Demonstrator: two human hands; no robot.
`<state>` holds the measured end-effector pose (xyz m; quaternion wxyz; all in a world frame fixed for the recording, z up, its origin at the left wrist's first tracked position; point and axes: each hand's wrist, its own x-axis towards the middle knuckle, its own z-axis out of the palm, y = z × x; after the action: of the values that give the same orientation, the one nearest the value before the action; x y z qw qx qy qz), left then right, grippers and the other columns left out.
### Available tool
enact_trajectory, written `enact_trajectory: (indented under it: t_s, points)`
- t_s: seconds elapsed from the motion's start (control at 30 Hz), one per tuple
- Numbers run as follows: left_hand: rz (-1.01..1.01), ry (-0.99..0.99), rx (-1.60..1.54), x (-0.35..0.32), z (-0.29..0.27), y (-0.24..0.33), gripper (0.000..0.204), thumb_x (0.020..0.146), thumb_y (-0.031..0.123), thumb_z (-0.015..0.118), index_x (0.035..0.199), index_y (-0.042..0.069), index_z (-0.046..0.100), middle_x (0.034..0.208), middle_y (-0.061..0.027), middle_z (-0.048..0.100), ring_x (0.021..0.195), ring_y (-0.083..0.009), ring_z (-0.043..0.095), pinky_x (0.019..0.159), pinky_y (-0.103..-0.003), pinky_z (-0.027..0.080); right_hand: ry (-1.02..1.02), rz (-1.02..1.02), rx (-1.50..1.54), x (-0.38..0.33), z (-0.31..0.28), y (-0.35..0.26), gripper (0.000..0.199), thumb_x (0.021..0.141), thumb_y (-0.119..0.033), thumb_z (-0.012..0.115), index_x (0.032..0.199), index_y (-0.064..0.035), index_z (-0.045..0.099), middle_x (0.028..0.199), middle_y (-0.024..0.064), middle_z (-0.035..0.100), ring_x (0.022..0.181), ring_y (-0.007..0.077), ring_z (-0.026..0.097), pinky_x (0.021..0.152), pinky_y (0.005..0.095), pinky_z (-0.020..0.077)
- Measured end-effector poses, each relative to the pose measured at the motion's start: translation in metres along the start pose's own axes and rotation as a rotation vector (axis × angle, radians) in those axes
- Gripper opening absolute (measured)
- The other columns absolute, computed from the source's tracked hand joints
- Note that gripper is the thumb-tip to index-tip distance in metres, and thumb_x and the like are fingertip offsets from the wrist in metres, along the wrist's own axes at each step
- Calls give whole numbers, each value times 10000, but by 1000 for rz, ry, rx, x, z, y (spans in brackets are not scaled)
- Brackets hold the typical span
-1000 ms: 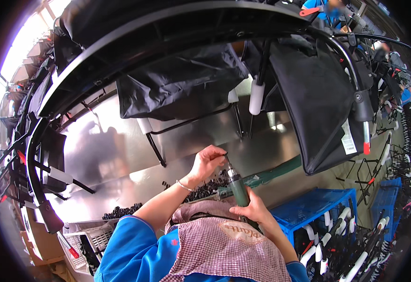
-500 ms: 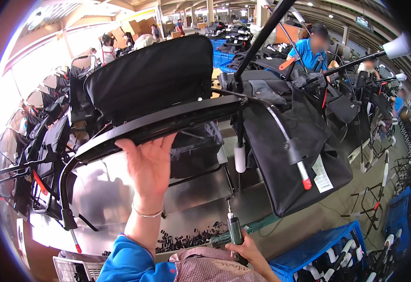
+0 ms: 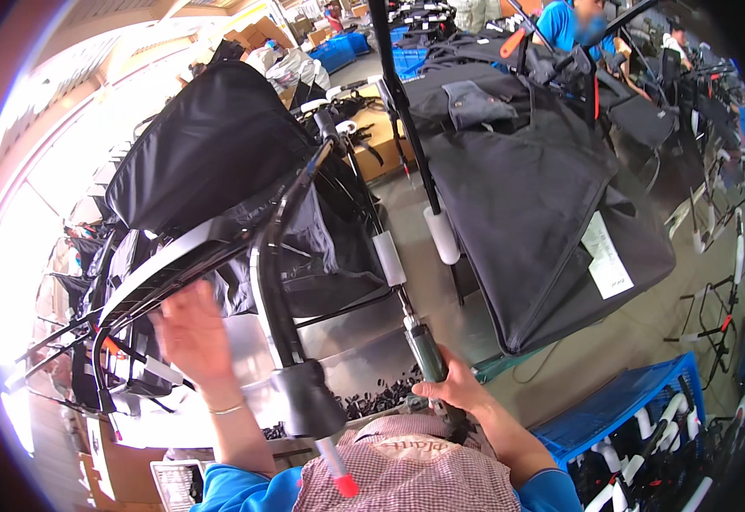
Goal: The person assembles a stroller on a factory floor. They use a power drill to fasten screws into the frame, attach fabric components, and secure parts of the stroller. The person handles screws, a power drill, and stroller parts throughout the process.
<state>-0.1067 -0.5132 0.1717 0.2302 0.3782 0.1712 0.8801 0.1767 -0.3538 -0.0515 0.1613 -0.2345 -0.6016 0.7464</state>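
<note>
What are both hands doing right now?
Left hand: open, blurred, by the black curved bar; touch unclear.
Right hand: closed around the green cylindrical power screwdriver.

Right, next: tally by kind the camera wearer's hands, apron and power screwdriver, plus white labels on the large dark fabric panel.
Left hand and right hand: 2
Checked apron: 1
Green power screwdriver: 1
White label: 1
Total: 5

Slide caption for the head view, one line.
Right hand grips a dark green cylindrical power driver; blurred, open left hand is near a curved black frame bar.
</note>
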Motion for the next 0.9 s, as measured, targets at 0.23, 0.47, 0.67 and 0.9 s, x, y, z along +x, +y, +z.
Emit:
enact_trajectory:
  t_s: [0.23, 0.47, 0.67, 0.9]
  points:
    - [-643, -76, 178, 16, 19, -167, 468, 957, 169, 514, 1371, 4, 372, 1392, -257, 404, 1271, -407, 435, 1052, -495, 383, 38, -7, 27, -2, -12, -1, 918, 626, -271, 859, 1370, -6, 392, 1095, 84, 586, 959, 168, 565, 859, 300, 465]
    - [-299, 552, -680, 109, 6, -254, 338, 968, 322, 503, 1216, 94, 466, 1118, -140, 539, 988, -290, 564, 849, -448, 483, -5, 74, 212, -16, -18, -18, 815, 636, -96, 845, 1333, -43, 426, 985, 30, 564, 718, 106, 559, 634, 264, 498]
    - [-207, 437, -836, 132, -12, -281, 252, 890, 329, 601, 887, 78, 574, 811, -34, 525, 689, -181, 460, 671, -346, 395, 1, 134, 263, -24, -30, -6, 863, 667, -49, 838, 1374, -67, 343, 1037, 35, 538, 707, 108, 561, 549, 276, 499]
    - [-184, 441, -853, 148, -28, -288, 182, 835, 172, 580, 692, 74, 527, 653, -7, 436, 613, -158, 420, 635, -311, 394, 42, 91, 258, -29, -32, -8, 758, 667, -40, 832, 1294, -36, 405, 820, 42, 561, 605, 145, 583, 517, 299, 502]
